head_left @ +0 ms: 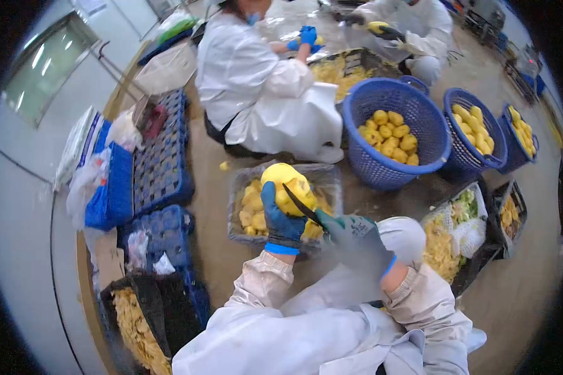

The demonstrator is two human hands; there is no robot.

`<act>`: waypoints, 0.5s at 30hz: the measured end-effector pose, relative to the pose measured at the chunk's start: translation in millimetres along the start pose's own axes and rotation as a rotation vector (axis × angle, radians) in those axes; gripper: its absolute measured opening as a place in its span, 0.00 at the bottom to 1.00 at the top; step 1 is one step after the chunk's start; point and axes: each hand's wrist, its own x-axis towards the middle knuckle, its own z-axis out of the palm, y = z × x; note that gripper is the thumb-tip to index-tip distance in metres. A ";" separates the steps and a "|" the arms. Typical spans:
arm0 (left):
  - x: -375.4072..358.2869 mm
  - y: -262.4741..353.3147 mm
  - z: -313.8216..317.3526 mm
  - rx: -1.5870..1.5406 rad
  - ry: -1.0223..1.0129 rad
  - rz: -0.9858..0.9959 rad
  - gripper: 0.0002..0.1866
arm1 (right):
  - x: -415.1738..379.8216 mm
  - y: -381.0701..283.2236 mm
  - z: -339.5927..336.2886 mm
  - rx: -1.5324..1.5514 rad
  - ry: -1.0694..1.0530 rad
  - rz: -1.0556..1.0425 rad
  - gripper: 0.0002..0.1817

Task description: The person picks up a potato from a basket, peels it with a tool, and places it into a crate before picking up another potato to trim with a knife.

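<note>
My left hand (283, 220), in a blue glove, is wrapped around a large, rounded piece of yellow produce (288, 178), bright and smooth at its top. Its exact kind is unclear. In my right hand (360, 240), gloved in dark green and grey, is a knife (300, 203). The dark blade overlaps the produce's lower right side. Behind and below both hands sits a lined crate (234, 231) of yellow pieces (252, 209), partly hidden by the gloves.
Blue baskets (394, 164) of yellow produce stand ahead to the right. Crates with peelings (441, 250) lie at right; a black crate (169, 306) of scraps is at lower left. Blue pallets (162, 150) line the left side. Two people in white (250, 81) work ahead.
</note>
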 end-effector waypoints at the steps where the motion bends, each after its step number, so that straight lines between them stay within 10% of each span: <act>1: -7.3 14.1 -6.2 -0.004 0.014 0.024 0.25 | 7.2 -10.5 9.0 0.014 -0.010 -0.021 0.31; 15: -42.4 68.0 -80.2 -0.051 0.122 0.113 0.26 | 19.9 16.2 138.1 0.265 -0.459 0.320 0.29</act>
